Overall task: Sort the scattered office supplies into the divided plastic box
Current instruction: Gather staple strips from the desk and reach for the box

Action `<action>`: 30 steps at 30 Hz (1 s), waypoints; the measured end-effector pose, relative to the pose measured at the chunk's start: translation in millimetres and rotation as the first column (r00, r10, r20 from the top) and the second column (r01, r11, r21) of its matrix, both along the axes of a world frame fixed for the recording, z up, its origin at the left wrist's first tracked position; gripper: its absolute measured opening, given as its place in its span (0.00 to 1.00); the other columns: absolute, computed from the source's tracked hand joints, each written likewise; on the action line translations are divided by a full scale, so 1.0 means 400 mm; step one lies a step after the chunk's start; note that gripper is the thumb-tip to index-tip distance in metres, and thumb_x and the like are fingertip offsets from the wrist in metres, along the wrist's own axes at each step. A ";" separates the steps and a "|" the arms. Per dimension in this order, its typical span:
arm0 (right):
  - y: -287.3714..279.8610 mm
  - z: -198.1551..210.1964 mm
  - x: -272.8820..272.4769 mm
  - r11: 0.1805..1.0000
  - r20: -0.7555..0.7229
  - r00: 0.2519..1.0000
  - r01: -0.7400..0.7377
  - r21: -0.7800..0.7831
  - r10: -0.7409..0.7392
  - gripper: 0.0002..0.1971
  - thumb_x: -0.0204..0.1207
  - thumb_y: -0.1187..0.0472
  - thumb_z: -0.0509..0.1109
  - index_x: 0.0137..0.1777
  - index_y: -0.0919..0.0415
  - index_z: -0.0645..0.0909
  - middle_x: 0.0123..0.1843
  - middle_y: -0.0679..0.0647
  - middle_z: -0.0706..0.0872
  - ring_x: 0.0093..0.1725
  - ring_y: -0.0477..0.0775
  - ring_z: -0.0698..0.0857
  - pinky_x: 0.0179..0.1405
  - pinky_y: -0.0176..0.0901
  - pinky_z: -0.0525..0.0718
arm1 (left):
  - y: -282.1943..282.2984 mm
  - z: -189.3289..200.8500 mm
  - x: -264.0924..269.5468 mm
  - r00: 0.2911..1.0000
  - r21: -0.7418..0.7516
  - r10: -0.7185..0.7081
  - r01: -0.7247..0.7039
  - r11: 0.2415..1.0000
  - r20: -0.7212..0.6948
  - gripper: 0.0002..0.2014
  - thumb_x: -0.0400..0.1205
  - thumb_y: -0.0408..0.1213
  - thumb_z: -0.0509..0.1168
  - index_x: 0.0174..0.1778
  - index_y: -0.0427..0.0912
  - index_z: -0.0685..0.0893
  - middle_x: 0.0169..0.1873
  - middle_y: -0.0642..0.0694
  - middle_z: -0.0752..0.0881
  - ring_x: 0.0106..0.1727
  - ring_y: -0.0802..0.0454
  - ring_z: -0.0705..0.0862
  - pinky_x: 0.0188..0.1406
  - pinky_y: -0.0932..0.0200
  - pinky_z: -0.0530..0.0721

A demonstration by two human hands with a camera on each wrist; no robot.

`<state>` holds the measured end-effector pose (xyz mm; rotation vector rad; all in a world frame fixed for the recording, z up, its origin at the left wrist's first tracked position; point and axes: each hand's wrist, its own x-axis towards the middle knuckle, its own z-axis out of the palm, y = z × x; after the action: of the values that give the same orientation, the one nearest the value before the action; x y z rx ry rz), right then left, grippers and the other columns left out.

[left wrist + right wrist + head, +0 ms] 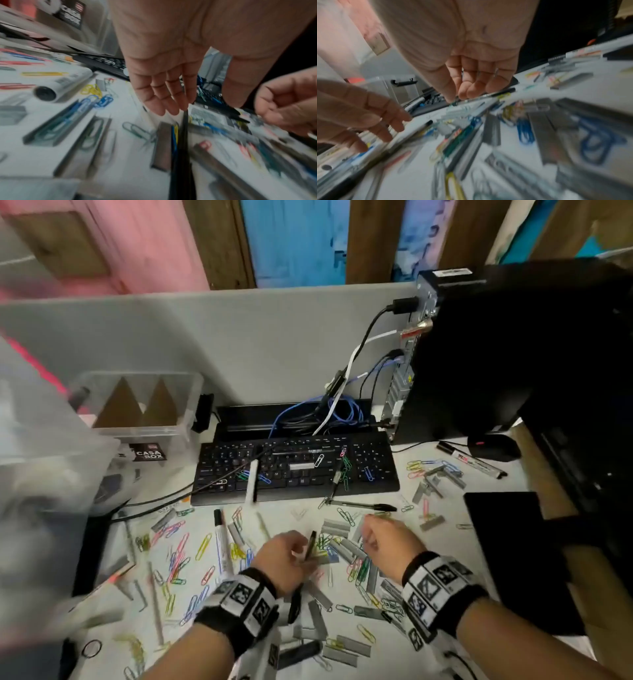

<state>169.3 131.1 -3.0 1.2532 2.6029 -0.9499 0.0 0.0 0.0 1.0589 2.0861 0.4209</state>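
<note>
- Black, thin and slippery-looking, the pen [311, 546] stands tilted in the left hand [286, 556], fingers closed round its barrel; in the left wrist view its body runs down from the fingertips [184, 106] towards the camera.
- The right hand [385, 542] hovers just right of the left, fingers loosely curled; whether it pinches anything I cannot tell, the views being blurred.
- Beneath both hands the white surface [281, 515] is littered with coloured paper clips [358, 571] and grey staple strips [337, 525]; a white marker [222, 539] lies just left of the left hand.
- The clear plastic box [144, 405] sits well ahead and to the left of the left hand, beside the keyboard [294, 470].
- Risk, as I judge it: the hold near the pen's top looks light, so a quick swing towards the box could let it slip, or its low end could snag clips and scatter them further.
</note>
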 end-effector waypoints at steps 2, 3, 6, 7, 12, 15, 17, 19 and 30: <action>-0.006 -0.036 -0.012 0.999 0.028 1.000 0.003 0.042 -0.005 0.04 0.77 0.62 0.66 0.47 0.52 0.75 0.46 0.44 0.79 0.47 0.50 0.81 0.49 0.42 0.82 | 0.015 -0.022 0.014 0.994 0.007 -0.093 0.094 0.996 -0.060 0.19 0.77 0.43 0.69 0.64 0.49 0.79 0.58 0.49 0.81 0.55 0.52 0.82 0.57 0.61 0.80; -0.012 -0.048 -0.015 0.998 0.039 0.999 -0.007 0.063 0.004 0.04 0.77 0.61 0.66 0.48 0.51 0.75 0.49 0.44 0.79 0.50 0.50 0.81 0.50 0.40 0.80 | 0.021 -0.029 0.023 0.987 0.008 -0.137 0.138 0.990 -0.084 0.20 0.77 0.44 0.68 0.66 0.50 0.77 0.59 0.50 0.80 0.57 0.51 0.81 0.59 0.62 0.79; -0.019 -0.072 -0.034 0.996 0.027 0.999 -0.019 0.082 0.017 0.05 0.78 0.58 0.66 0.52 0.53 0.77 0.55 0.46 0.78 0.56 0.50 0.78 0.48 0.39 0.72 | 0.052 -0.041 0.046 0.957 0.030 -0.223 0.232 0.972 -0.184 0.23 0.78 0.47 0.66 0.70 0.56 0.74 0.60 0.52 0.76 0.63 0.50 0.75 0.64 0.56 0.76; -0.017 -0.078 -0.040 0.995 0.024 1.000 -0.019 0.097 0.017 0.05 0.77 0.57 0.66 0.52 0.53 0.77 0.56 0.46 0.78 0.56 0.50 0.78 0.47 0.40 0.71 | 0.067 -0.040 0.050 0.938 0.010 -0.249 0.259 0.966 -0.240 0.22 0.78 0.48 0.64 0.70 0.57 0.73 0.61 0.52 0.75 0.64 0.49 0.74 0.64 0.54 0.76; -0.013 -0.084 -0.052 0.985 0.042 0.998 -0.044 0.166 0.038 0.05 0.76 0.56 0.66 0.50 0.51 0.75 0.55 0.46 0.79 0.55 0.51 0.78 0.46 0.42 0.74 | 0.119 -0.038 0.061 0.878 -0.028 -0.344 0.355 0.934 -0.334 0.23 0.80 0.46 0.62 0.72 0.58 0.71 0.65 0.51 0.73 0.66 0.47 0.71 0.63 0.49 0.72; -0.005 -0.083 -0.054 0.982 0.059 0.997 -0.068 0.178 0.059 0.03 0.75 0.57 0.65 0.48 0.51 0.75 0.54 0.48 0.80 0.55 0.54 0.78 0.50 0.45 0.76 | 0.142 -0.040 0.064 0.847 -0.093 -0.409 0.403 0.911 -0.338 0.20 0.81 0.46 0.60 0.71 0.56 0.73 0.65 0.49 0.73 0.66 0.46 0.70 0.65 0.49 0.70; 0.000 -0.084 -0.055 0.982 0.069 0.995 -0.086 0.169 0.075 0.03 0.75 0.58 0.64 0.48 0.52 0.74 0.53 0.48 0.80 0.55 0.55 0.78 0.50 0.45 0.75 | 0.154 -0.042 0.066 0.829 -0.114 -0.432 0.420 0.900 -0.355 0.19 0.82 0.46 0.59 0.70 0.54 0.74 0.64 0.48 0.73 0.67 0.45 0.70 0.65 0.49 0.70; 0.002 -0.084 -0.055 0.980 0.063 0.994 -0.102 0.168 0.092 0.04 0.75 0.58 0.64 0.48 0.52 0.75 0.53 0.49 0.80 0.55 0.56 0.79 0.50 0.46 0.75 | 0.162 -0.044 0.066 0.824 -0.122 -0.437 0.423 0.898 -0.361 0.18 0.83 0.45 0.58 0.70 0.54 0.73 0.64 0.48 0.73 0.67 0.45 0.69 0.65 0.49 0.69; -0.004 -0.083 -0.060 0.938 0.187 0.972 -0.193 0.288 0.143 0.12 0.60 0.52 0.79 0.42 0.54 0.83 0.41 0.50 0.87 0.43 0.54 0.86 0.41 0.47 0.83 | 0.162 -0.061 0.055 0.818 -0.124 -0.445 0.431 0.894 -0.364 0.20 0.82 0.43 0.60 0.71 0.52 0.71 0.66 0.49 0.71 0.68 0.46 0.68 0.65 0.50 0.67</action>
<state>145.5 129.3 -36.3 1.0860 2.7406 -0.4080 21.9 64.6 -24.5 1.6587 2.0701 -0.0671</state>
